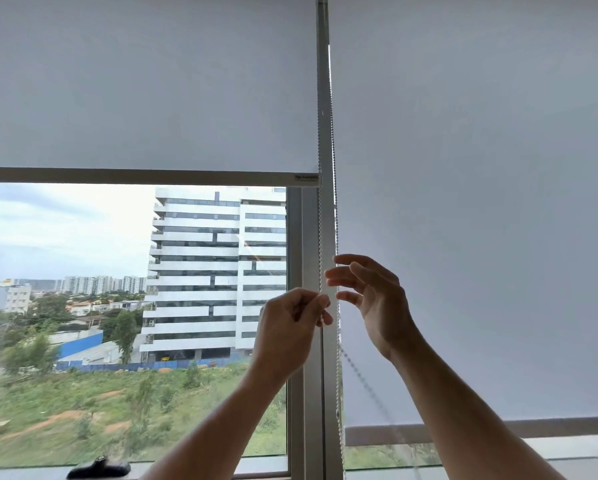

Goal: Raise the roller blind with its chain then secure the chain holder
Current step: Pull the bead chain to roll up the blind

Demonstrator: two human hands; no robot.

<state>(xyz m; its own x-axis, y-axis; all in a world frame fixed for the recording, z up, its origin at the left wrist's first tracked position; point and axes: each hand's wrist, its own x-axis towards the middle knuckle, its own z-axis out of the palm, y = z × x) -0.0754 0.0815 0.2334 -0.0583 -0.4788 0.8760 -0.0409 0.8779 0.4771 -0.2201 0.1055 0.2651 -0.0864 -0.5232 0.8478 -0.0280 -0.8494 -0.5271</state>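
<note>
Small dark logo and brand label (306, 177) sat at the right end of the left roller blind's bottom bar (134, 176), lettering too small and blurred to be read

A large window (134, 323) with a grey frame (304, 375) shows a white tower block (217, 271), greenery and overcast daylight.

My two forearms come up from the bottom of the frame, both bare to the lower edge, no sleeve showing. My left hand (290, 327) and right hand (370, 296), in the lower middle, carry nothing I can make out: fingers plain, wrists unadorned, nails short.
</note>
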